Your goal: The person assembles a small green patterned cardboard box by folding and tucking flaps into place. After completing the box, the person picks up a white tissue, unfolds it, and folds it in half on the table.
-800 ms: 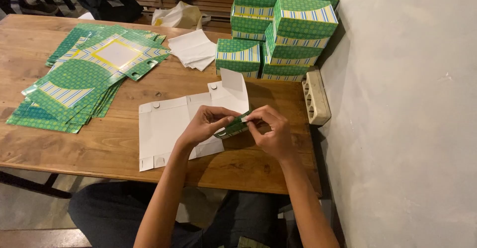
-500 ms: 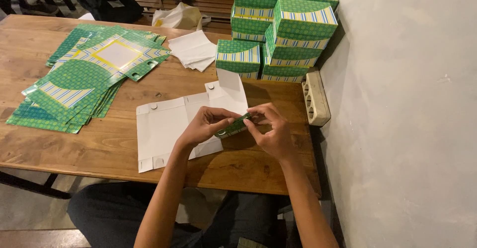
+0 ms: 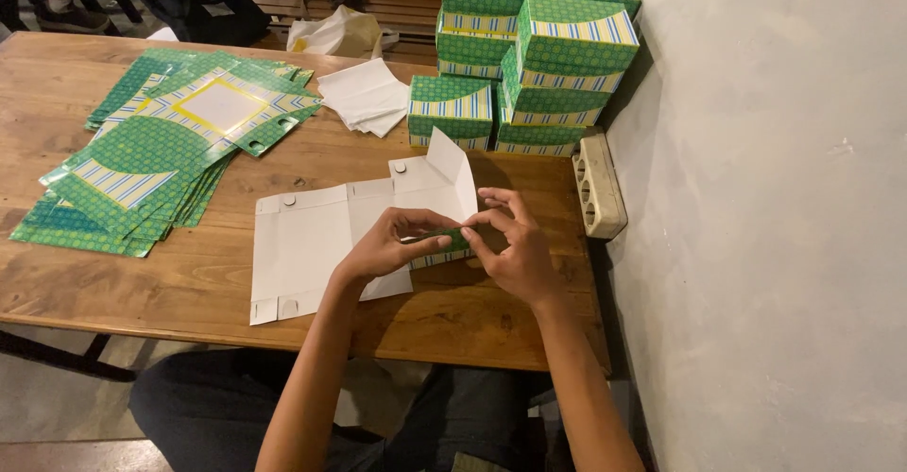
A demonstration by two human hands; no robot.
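Both hands pinch one small folded flap [image 3: 444, 245] of a flat cardboard box blank [image 3: 321, 240] that lies white side up on the wooden table [image 3: 189, 292]. The left hand [image 3: 383, 245] comes in from the lower left, its thumb and forefinger closed on the flap's near end. The right hand [image 3: 515, 250] meets it from the right, fingertips closed on the same flap, with the other fingers curled above it. The flap shows its green patterned face with a striped edge between the two sets of fingertips, so the gripped part sits right at the blank's right-hand edge, while the rest of the blank spreads out to the left of the hands and rests flat on the table. One white panel [image 3: 449, 165] of the blank stands tilted up just behind the hands.

To the far left lies a fanned pile of flat green blanks [image 3: 142, 160], well apart from the hands. A small stack of white paper sheets [image 3: 364, 94] lies beyond the blank. Finished green boxes [image 3: 529, 47] with yellow and blue stripes are stacked at the far right of the table against the grey wall [image 3: 775, 198]. A cream power strip [image 3: 600, 184] lies along the table's right edge, near the right hand. A crumpled plastic bag [image 3: 340, 33] sits behind the table.
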